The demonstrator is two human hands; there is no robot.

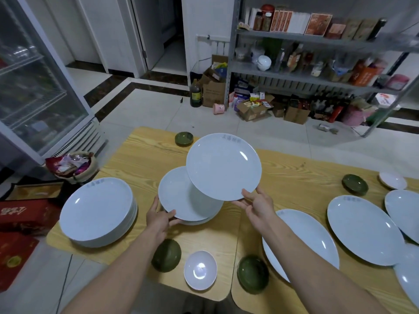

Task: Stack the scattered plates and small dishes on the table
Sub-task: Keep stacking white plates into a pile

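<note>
My right hand (257, 203) grips the near rim of a white plate (223, 166) and holds it tilted in the air above a short stack of white plates (179, 198) at the table's middle. My left hand (159, 217) holds the near left rim of that stack's top plate. A taller stack of white plates (97, 210) stands at the left. Single large white plates (362, 227) lie at the right, one (313, 236) partly hidden under my right forearm. Green small dishes (166, 254) (252, 273) and a small white dish (200, 269) sit near the front edge.
More green dishes (183, 138) (354, 184) and a small white dish (392, 180) lie farther back on the wooden table (140, 159). A basket of snacks (72, 165) stands off the table's left. A glass-door fridge and stocked metal shelves (317, 75) stand beyond.
</note>
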